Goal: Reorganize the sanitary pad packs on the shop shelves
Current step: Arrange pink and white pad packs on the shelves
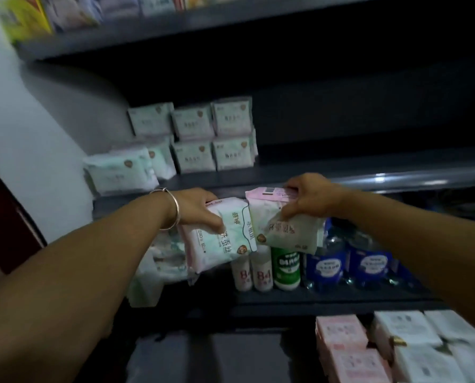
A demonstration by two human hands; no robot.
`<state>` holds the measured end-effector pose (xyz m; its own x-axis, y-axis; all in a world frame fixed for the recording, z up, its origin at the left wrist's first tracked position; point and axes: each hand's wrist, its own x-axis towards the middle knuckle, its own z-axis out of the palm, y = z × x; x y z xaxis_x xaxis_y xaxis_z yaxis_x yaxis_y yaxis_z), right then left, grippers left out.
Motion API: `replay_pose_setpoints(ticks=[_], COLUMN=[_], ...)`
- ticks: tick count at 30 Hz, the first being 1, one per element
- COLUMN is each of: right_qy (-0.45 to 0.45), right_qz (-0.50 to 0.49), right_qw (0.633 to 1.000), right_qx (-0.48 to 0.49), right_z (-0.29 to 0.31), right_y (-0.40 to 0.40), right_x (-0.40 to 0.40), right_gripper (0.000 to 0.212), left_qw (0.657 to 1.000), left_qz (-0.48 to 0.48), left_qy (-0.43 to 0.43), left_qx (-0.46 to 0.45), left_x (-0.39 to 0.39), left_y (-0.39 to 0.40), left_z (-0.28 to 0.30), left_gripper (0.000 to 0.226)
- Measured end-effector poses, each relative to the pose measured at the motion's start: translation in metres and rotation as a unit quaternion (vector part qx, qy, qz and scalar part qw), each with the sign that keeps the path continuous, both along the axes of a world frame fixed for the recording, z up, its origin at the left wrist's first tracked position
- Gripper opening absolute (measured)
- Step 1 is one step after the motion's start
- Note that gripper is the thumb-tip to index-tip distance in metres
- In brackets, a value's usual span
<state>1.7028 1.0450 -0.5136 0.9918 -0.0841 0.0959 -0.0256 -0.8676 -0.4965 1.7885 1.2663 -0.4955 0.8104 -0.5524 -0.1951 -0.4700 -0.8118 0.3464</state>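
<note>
My left hand (196,207), with a silver bangle on the wrist, grips a pale green and pink sanitary pad pack (219,236) in front of the middle shelf's edge. Beside it my right hand (309,197) grips a second pack (279,225), green-white with a pink top. The two packs touch at their inner edges. On the middle shelf (341,167), at the back left, stand stacked matching pad packs (211,136) in two rows, and another pack (120,172) lies at the shelf's left front.
Below the held packs the lower shelf carries white bottles (253,273), a green bottle (286,269) and blue-labelled water bottles (349,261). More soft packs (159,266) sit at its left. Pink and white boxes (369,349) fill the bottom right. The top shelf (120,37) holds blurred packs.
</note>
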Motion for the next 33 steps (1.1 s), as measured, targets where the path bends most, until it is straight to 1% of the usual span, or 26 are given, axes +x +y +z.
replay_pose_setpoints(ticks=[2, 5, 8, 11, 15, 18, 22, 25, 27, 30, 32, 33], right_qy=[-0.019, -0.031, -0.042, -0.053, -0.053, -0.062, -0.064, -0.065, -0.062, -0.056, -0.061, -0.066], right_qz=[0.000, 0.003, -0.009, -0.032, -0.051, -0.064, -0.075, -0.092, -0.101, -0.099, -0.102, -0.106], right_qw=[1.000, 0.998, 0.997, 0.995, 0.993, 0.991, 0.988, 0.987, 0.987, 0.986, 0.983, 0.980], right_qx=[0.004, 0.046, 0.071, 0.080, 0.095, 0.100, 0.116, 0.113, 0.111, 0.124, 0.142, 0.155], right_z=[0.022, 0.046, 0.061, 0.068, 0.073, 0.077, 0.081, 0.081, 0.082, 0.084, 0.086, 0.088], right_y=[0.000, -0.004, -0.008, -0.016, -0.026, -0.031, -0.035, -0.034, -0.031, -0.023, -0.018, -0.016], right_x=[0.009, 0.025, 0.041, 0.060, 0.084, 0.102, 0.121, 0.130, 0.135, 0.141, 0.144, 0.146], right_gripper=[0.027, 0.025, 0.036, 0.043, 0.039, 0.040, 0.037, 0.033, 0.035, 0.033, 0.032, 0.032], left_qw=[1.000, 0.999, 0.998, 0.996, 0.995, 0.994, 0.993, 0.992, 0.990, 0.986, 0.985, 0.984], left_qz=[0.006, 0.008, 0.014, 0.022, 0.022, 0.018, 0.008, 0.018, 0.033, 0.044, 0.039, 0.032], left_qy=[-0.012, -0.015, -0.034, -0.041, -0.050, -0.053, -0.049, -0.038, -0.035, -0.045, -0.029, -0.019], left_qx=[-0.014, -0.037, -0.058, -0.073, -0.087, -0.098, -0.105, -0.115, -0.135, -0.154, -0.167, -0.173], left_x=[0.010, 0.029, 0.047, 0.064, 0.090, 0.106, 0.121, 0.134, 0.139, 0.144, 0.145, 0.147], left_y=[0.002, 0.006, 0.010, 0.009, -0.001, -0.011, -0.021, -0.020, -0.016, -0.011, -0.008, -0.006], left_z=[0.019, 0.041, 0.056, 0.066, 0.074, 0.082, 0.089, 0.091, 0.091, 0.094, 0.095, 0.095], left_gripper=[0.036, 0.031, 0.026, 0.027, 0.034, 0.037, 0.030, 0.030, 0.041, 0.070, 0.086, 0.091])
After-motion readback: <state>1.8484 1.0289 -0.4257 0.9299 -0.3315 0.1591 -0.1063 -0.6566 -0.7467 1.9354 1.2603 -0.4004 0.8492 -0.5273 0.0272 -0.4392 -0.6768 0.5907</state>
